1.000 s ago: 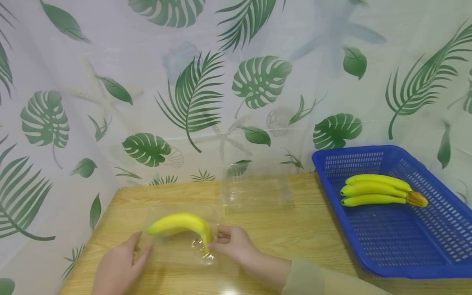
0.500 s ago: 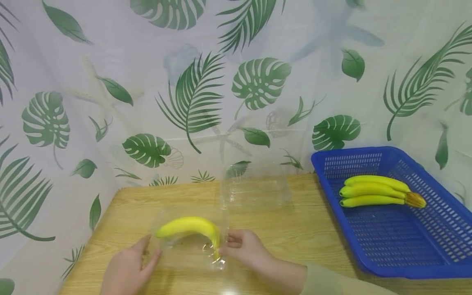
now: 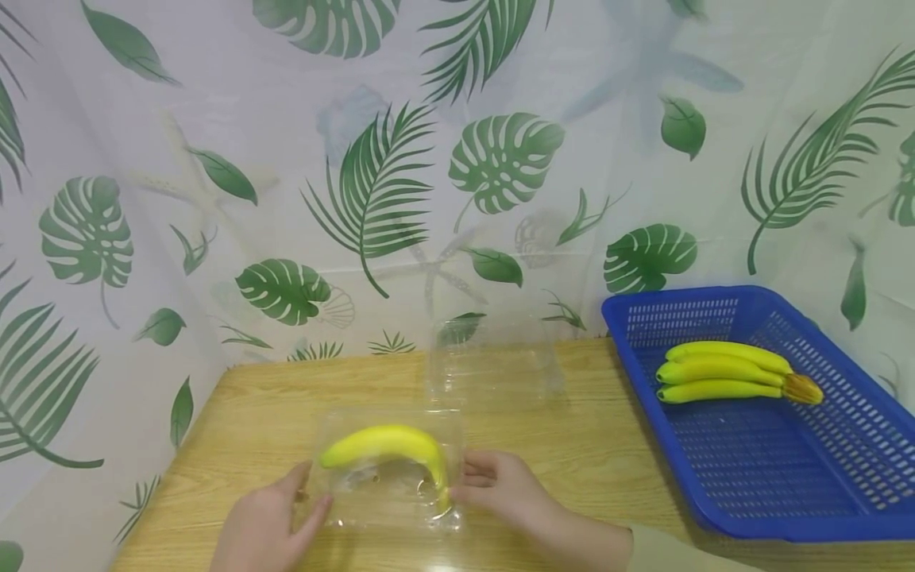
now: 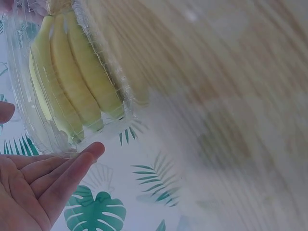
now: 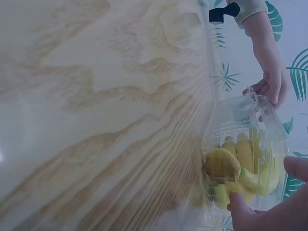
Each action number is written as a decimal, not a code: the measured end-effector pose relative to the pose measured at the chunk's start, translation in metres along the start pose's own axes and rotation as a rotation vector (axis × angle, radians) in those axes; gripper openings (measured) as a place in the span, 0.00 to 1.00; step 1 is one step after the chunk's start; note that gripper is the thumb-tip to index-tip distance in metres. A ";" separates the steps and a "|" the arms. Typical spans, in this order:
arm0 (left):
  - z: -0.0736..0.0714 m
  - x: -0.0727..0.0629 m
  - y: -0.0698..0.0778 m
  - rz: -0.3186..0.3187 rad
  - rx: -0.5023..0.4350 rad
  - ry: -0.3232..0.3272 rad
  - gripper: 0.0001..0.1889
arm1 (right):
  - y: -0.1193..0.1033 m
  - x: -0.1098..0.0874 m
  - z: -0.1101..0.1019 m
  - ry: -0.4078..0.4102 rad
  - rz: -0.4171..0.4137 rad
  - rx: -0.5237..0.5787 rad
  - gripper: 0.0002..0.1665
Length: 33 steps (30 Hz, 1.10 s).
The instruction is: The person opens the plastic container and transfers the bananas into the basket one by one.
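Observation:
A clear plastic box (image 3: 379, 516) lies on the wooden table in front of me, with a bunch of yellow bananas (image 3: 389, 442) inside. At its left end is my left hand (image 3: 260, 520); in the left wrist view the straight fingers (image 4: 72, 175) touch the box, while the thumb stands apart from it. My right hand (image 3: 515, 492) holds the right end, fingers partly curled and thumb at the edge. The right wrist view shows the box (image 5: 231, 115) between both hands, with several bananas (image 5: 245, 156) visible through its wall.
A second clear plastic container (image 3: 493, 373) stands at the back of the table (image 3: 250, 405). On the right, a blue basket (image 3: 686, 485) holds another bunch of bananas (image 3: 722, 369). A leaf-patterned sheet (image 3: 400, 71) hangs behind the table and along its left side.
The plastic box with its bananas has moved to the right and slightly nearer me, together with both hands. The basket and the back container stay in place.

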<state>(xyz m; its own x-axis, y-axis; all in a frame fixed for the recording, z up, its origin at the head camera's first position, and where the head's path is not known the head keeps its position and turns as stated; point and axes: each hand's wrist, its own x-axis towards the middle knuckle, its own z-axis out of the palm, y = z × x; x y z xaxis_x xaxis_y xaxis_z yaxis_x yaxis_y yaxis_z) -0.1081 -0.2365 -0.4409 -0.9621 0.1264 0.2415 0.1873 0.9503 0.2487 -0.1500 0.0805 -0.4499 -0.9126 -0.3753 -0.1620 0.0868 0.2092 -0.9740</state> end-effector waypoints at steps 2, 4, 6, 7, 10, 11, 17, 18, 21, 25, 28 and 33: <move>0.001 0.000 0.003 0.011 -0.003 0.011 0.27 | 0.001 -0.002 -0.004 -0.008 -0.005 -0.005 0.42; 0.002 0.000 0.006 0.018 -0.004 0.020 0.27 | 0.002 -0.004 -0.008 -0.012 -0.009 -0.016 0.41; 0.003 0.000 0.009 0.024 -0.007 0.025 0.27 | 0.004 -0.006 -0.013 -0.017 -0.020 -0.029 0.40; 0.004 0.000 0.011 0.028 -0.006 0.026 0.27 | 0.004 -0.007 -0.015 -0.018 -0.019 -0.035 0.40; 0.005 0.000 0.016 0.042 0.000 0.020 0.28 | 0.006 -0.010 -0.021 -0.016 -0.009 -0.048 0.40; 0.005 0.000 0.018 0.046 0.003 0.014 0.28 | 0.007 -0.011 -0.024 -0.017 -0.008 -0.053 0.40; 0.006 0.004 0.028 0.105 0.050 0.007 0.29 | 0.009 -0.020 -0.037 -0.019 0.017 -0.042 0.41; 0.006 0.005 0.031 0.114 0.054 0.006 0.29 | 0.010 -0.021 -0.039 -0.018 0.027 -0.035 0.41; 0.006 0.006 0.037 0.136 0.059 0.005 0.29 | 0.011 -0.025 -0.046 -0.016 0.042 -0.020 0.41; 0.006 0.008 0.046 0.159 0.071 0.004 0.29 | 0.013 -0.029 -0.054 -0.011 0.035 -0.017 0.41; 0.008 0.009 0.050 0.177 0.085 0.002 0.29 | 0.014 -0.032 -0.059 -0.001 0.041 -0.012 0.41; 0.013 0.011 0.056 0.197 0.082 -0.010 0.30 | 0.017 -0.037 -0.067 0.012 0.064 -0.014 0.41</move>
<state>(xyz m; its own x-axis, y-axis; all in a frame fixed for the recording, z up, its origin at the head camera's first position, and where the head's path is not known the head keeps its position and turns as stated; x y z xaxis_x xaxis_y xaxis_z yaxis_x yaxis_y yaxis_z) -0.1112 -0.1784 -0.4362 -0.9107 0.3141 0.2682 0.3551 0.9271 0.1202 -0.1417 0.1578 -0.4496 -0.9103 -0.3495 -0.2218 0.1396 0.2454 -0.9593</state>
